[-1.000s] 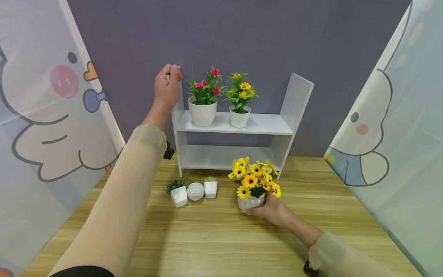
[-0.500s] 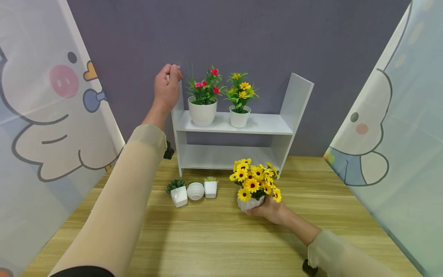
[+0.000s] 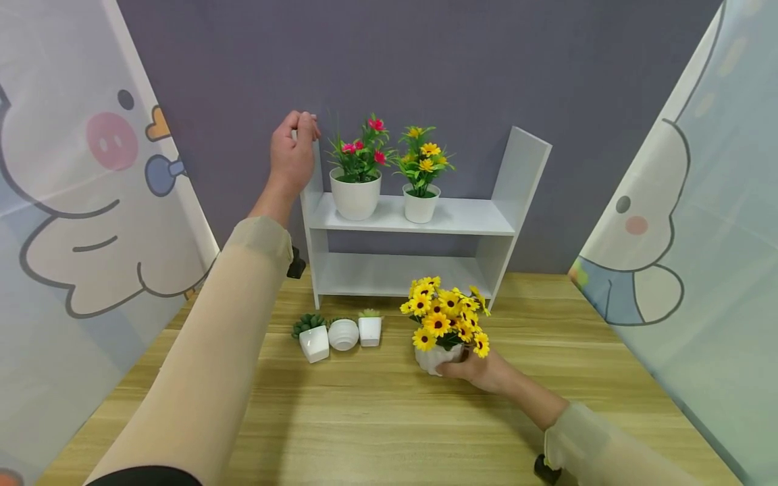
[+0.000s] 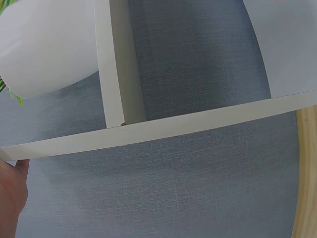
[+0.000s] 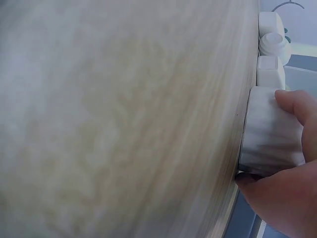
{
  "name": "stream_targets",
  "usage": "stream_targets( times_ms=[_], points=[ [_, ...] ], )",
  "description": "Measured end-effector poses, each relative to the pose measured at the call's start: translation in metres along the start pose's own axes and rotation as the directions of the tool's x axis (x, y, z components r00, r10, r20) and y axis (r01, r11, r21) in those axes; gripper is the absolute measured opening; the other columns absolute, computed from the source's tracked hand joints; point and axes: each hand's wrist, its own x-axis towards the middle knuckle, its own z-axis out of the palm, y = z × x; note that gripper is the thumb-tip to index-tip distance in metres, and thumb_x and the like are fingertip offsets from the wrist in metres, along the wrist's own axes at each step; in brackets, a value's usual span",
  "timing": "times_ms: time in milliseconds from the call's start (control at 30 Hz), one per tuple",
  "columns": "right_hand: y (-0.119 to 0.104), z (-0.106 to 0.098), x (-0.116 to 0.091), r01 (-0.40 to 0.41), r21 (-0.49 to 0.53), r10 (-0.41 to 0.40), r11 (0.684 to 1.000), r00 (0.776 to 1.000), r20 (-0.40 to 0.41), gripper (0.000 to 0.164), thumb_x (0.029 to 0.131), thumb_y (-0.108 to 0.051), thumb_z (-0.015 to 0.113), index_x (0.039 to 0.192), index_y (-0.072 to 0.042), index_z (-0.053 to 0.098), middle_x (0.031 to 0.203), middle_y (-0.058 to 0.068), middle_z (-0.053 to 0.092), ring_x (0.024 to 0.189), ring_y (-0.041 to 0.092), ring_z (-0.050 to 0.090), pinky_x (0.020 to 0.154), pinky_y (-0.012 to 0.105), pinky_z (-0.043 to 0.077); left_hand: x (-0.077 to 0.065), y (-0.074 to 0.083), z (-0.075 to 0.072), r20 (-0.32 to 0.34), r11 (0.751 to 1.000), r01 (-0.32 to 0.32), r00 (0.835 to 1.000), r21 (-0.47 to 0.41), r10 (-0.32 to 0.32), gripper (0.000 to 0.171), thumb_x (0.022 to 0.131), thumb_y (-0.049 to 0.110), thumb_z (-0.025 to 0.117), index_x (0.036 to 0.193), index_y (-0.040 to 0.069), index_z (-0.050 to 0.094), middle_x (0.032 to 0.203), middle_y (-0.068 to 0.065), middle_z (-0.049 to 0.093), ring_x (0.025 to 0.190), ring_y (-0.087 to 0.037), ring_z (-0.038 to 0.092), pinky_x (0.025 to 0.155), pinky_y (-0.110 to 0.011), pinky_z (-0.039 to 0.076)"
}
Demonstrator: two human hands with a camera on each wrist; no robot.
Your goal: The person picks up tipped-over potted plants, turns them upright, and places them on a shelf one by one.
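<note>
My left hand (image 3: 293,154) grips the top of the left side panel of a white two-tier shelf (image 3: 413,229). In the left wrist view its thumb side shows at the panel's edge (image 4: 198,125); the far fingers are hidden. On the table in front of the shelf, my right hand (image 3: 484,372) holds a white pot (image 3: 433,360) of yellow artificial sunflowers (image 3: 446,312). Thumb and fingers reach round opposite sides of this pot in the right wrist view, where its base sits at the tabletop (image 5: 163,129).
Two potted plants stand on the upper tier: one with pink-red flowers (image 3: 355,196), one with yellow flowers (image 3: 421,208). Left of the sunflowers, three small white succulent pots (image 3: 344,335) lie tipped over in a row. A grey wall panel (image 3: 425,61) rises behind the shelf.
The sunflower pot and right hand shift very slightly: a little nearer me at first, then slightly left, with the blooms turning a bit. My left hand keeps its place on the shelf.
</note>
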Motion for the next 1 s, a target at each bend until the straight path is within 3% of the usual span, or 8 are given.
stream_targets(
  times_ms=[133, 333, 433, 567, 733, 1000],
  points=[
    [0.002, -0.002, 0.001, 0.023, -0.013, -0.023, 1.000, 1.000, 0.007, 0.080, 0.086, -0.020, 0.095, 0.153, -0.014, 0.051, 0.142, 0.006, 0.065, 0.130, 0.022, 0.061, 0.118, 0.044, 0.045, -0.001, 0.000, 0.000, -0.001, 1.000, -0.001, 1.000, -0.003, 0.001, 0.036, 0.118, 0.034, 0.044, 0.086, 0.024, 0.054, 0.122, -0.016, 0.066, 0.144, -0.014, 0.059, 0.121, -0.027, 0.041],
    [0.005, -0.011, 0.007, 0.034, 0.016, -0.036, 0.999, 0.990, 0.138, 0.066, 0.091, -0.018, 0.090, 0.147, -0.012, 0.055, 0.136, 0.007, 0.065, 0.124, 0.025, 0.060, 0.113, 0.040, 0.046, -0.001, 0.001, 0.000, -0.003, 1.000, 0.000, 1.000, -0.013, 0.000, 0.035, 0.118, 0.033, 0.045, 0.086, 0.022, 0.054, 0.111, -0.004, 0.065, 0.144, -0.015, 0.060, 0.122, -0.027, 0.040],
    [0.009, -0.013, 0.010, 0.015, 0.014, -0.017, 1.000, 0.986, 0.165, 0.065, 0.091, -0.020, 0.090, 0.145, -0.011, 0.056, 0.134, 0.007, 0.065, 0.121, 0.025, 0.060, 0.112, 0.044, 0.046, -0.001, 0.000, 0.000, -0.002, 1.000, 0.000, 1.000, -0.017, 0.000, 0.035, 0.118, 0.032, 0.045, 0.086, 0.022, 0.054, 0.109, -0.003, 0.064, 0.144, -0.016, 0.060, 0.123, -0.027, 0.040],
    [0.012, -0.013, 0.012, 0.015, -0.008, -0.013, 1.000, 0.988, 0.153, 0.071, 0.088, -0.021, 0.092, 0.147, -0.013, 0.054, 0.134, 0.005, 0.066, 0.122, 0.024, 0.061, 0.113, 0.048, 0.046, -0.001, 0.001, 0.000, -0.002, 1.000, 0.010, 1.000, -0.010, -0.010, 0.035, 0.118, 0.033, 0.045, 0.087, 0.022, 0.055, 0.112, -0.004, 0.064, 0.144, -0.016, 0.059, 0.123, -0.028, 0.040],
    [0.014, -0.014, 0.013, 0.035, -0.042, -0.029, 0.999, 0.990, 0.137, 0.071, 0.087, -0.024, 0.094, 0.147, -0.016, 0.055, 0.134, 0.002, 0.067, 0.121, 0.021, 0.063, 0.111, 0.039, 0.048, -0.001, 0.003, 0.000, -0.006, 1.000, 0.012, 1.000, -0.021, -0.012, 0.035, 0.118, 0.032, 0.045, 0.086, 0.021, 0.055, 0.115, -0.010, 0.065, 0.142, -0.016, 0.060, 0.121, -0.027, 0.042],
    [0.010, -0.015, 0.009, -0.001, -0.049, 0.004, 0.999, 0.998, 0.068, 0.077, 0.088, -0.030, 0.093, 0.151, -0.011, 0.053, 0.135, 0.007, 0.068, 0.122, 0.023, 0.064, 0.110, 0.047, 0.050, -0.001, 0.002, 0.001, -0.001, 1.000, 0.003, 1.000, -0.013, -0.003, 0.036, 0.118, 0.034, 0.044, 0.086, 0.024, 0.054, 0.123, -0.017, 0.066, 0.142, -0.015, 0.059, 0.119, -0.026, 0.042]
  ],
)
